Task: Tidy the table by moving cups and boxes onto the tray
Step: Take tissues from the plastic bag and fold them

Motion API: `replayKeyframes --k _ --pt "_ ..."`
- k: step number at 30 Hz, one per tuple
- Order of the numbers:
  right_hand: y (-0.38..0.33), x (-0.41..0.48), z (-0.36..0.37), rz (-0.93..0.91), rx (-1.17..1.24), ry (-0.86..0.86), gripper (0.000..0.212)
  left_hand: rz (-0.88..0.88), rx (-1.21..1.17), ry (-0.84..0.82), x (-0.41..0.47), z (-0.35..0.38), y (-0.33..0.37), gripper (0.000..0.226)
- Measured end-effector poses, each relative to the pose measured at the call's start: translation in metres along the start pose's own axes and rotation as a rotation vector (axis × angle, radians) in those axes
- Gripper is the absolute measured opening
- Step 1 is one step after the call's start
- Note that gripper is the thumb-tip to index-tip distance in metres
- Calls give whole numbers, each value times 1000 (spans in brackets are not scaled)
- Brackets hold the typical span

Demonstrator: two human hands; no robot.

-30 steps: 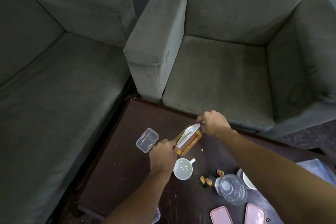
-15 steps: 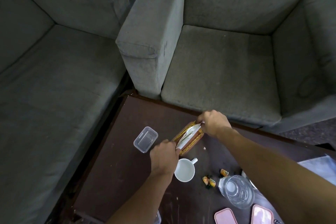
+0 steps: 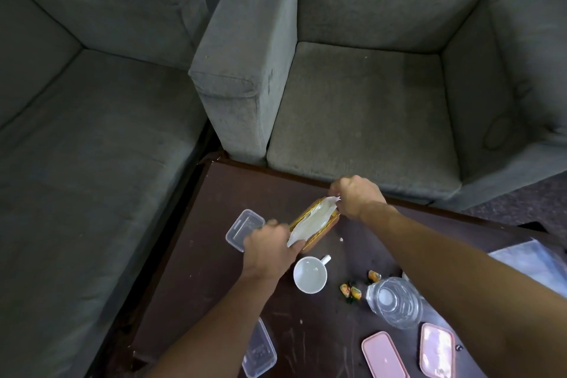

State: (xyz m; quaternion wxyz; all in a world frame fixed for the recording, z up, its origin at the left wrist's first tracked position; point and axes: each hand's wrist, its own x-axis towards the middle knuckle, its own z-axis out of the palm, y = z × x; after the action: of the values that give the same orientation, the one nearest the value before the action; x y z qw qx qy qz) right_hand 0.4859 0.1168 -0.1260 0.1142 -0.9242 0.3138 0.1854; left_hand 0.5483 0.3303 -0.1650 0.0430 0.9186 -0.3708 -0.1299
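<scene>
Dark scuffed tabletop (image 3: 199,270) fills the foreground, with grey sofas (image 3: 352,116) beyond it at twelve o'clock. Near the table's middle is the gold box (image 3: 322,233), with a white wrapping (image 3: 310,221) loose across its top. The left hand (image 3: 270,250) grips the box's near end at seven o'clock, fingers curled. The right hand (image 3: 357,196) pinches the far end at one o'clock. A good lift likely keeps both ends level so the wrapping stays put, and clears the white cup (image 3: 310,275) just beside the box at six o'clock. Whether the right fingers catch cardboard or only wrapping is hidden. A pale sheet (image 3: 527,261) at three o'clock, cut off by the edge, may be the tray; I cannot tell.
</scene>
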Motion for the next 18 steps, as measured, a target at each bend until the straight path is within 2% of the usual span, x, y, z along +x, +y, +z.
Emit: replayKeyframes --k 5,10,18 --pt "-4 -32 -15 19 61 53 33 10 -63 39 -7 -29 0 41" --pt "-13 -82 -36 35 150 153 25 81 -261 77 -14 -68 18 25" --pt "-10 -174 -79 91 254 300 21 260 -477 142 -43 -129 79 27"
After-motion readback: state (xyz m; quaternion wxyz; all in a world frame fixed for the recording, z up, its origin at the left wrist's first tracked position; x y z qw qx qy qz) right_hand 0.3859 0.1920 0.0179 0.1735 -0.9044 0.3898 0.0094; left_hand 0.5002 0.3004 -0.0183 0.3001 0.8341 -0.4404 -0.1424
